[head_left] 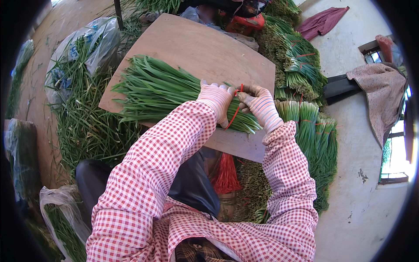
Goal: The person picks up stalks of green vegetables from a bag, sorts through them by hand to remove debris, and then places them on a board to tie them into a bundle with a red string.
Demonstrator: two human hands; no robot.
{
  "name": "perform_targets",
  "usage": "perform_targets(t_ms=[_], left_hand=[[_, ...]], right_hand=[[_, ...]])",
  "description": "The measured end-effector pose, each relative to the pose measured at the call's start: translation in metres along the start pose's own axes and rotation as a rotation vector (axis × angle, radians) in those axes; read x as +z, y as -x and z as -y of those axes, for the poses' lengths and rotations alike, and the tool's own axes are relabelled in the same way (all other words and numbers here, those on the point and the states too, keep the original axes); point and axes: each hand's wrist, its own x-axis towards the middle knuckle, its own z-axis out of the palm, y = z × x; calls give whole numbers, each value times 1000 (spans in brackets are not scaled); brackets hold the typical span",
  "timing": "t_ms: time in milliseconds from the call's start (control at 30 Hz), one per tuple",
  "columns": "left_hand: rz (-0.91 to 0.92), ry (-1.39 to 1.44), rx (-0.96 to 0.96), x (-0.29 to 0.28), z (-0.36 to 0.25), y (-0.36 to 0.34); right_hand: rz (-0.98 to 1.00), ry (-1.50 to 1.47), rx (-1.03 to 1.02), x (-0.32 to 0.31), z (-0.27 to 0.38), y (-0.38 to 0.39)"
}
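Note:
A bundle of long green leafy stalks (156, 89) lies across the pale wooden board (179, 41), its white ends to the right. My left hand (214, 98), in a striped glove, is closed over the bundle near those ends. Around this part runs a red tie (233, 117). My right hand (261, 105), gloved too, is closed on the tie's upper strand at the bundle's right, fingers bent in a pinch.
Loose greens in plastic bags (85, 105) fill the left. Tied bundles (301, 65) are stacked along the right, beside a pale wall (340, 196) with windows. Red ties (224, 174) hang below the board. A red plastic item (246, 24) is behind it.

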Motion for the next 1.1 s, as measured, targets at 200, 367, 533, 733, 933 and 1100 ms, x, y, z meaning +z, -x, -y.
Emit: perform_targets(t_ms=[200,367,533,733,933,1100], left_hand=[[-9,9,-8,-4,-4,2],[-37,32,-6,-1,-1,2],[-34,16,0,2,-1,4],[136,63,117,-15,4,-3],[-28,-57,29,5,-15,15],[-83,-22,-28,15,-22,10]], right_hand=[[7,-155,32,-11,-9,2],[7,-134,-224,-1,-25,33],[97,-221,-11,-1,-55,100],[53,-317,-312,-3,-23,60],[160,-963,-11,16,0,28],[118,-866,0,14,5,66]])
